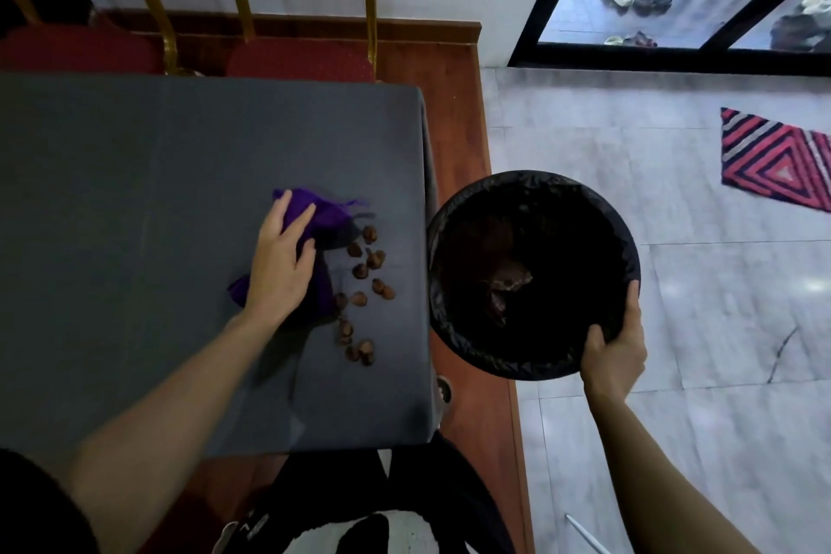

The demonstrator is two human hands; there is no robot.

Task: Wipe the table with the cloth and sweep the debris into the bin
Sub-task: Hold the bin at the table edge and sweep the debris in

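My left hand (279,259) lies flat on a purple cloth (324,218) on the grey table (135,193), fingers spread over it. Just right of the cloth, several brown bits of debris (366,279) lie scattered in a line near the table's right edge. My right hand (612,355) grips the near rim of a round black bin (530,202) lined with a black bag. The bin is held tilted beside the table's right edge. Some brown scraps lie inside the bin.
Two red chairs with gold frames (301,54) stand behind the table's far edge. A red striped mat (778,162) lies on the pale tiled floor at the right. A dark-framed glass door (674,54) is at the top right.
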